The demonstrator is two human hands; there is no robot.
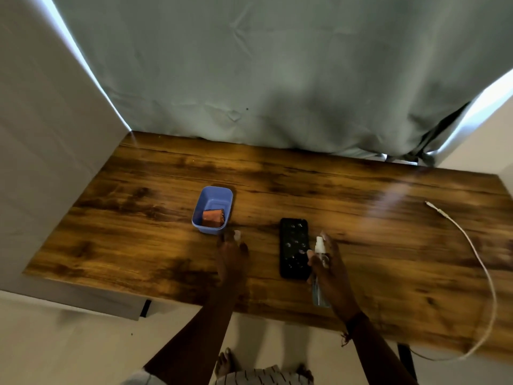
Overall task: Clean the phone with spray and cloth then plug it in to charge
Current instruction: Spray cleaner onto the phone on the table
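Note:
A black phone (293,245) lies flat on the wooden table (138,245), its face dotted with droplets. My right hand (333,273) grips a clear spray bottle (319,273) with a white nozzle, held just right of the phone. My left hand (231,257) reaches over the table with fingers spread, its tips close to the front of a blue tub (215,195). A folded orange cloth (213,218) lies inside the tub. A white charging cable (477,262) curves along the table's right side, its plug end lying free at the far right.
A grey-green curtain (277,79) hangs behind the table's far edge. A white wall (41,134) stands at the left. My bare feet (224,364) show below the table's near edge.

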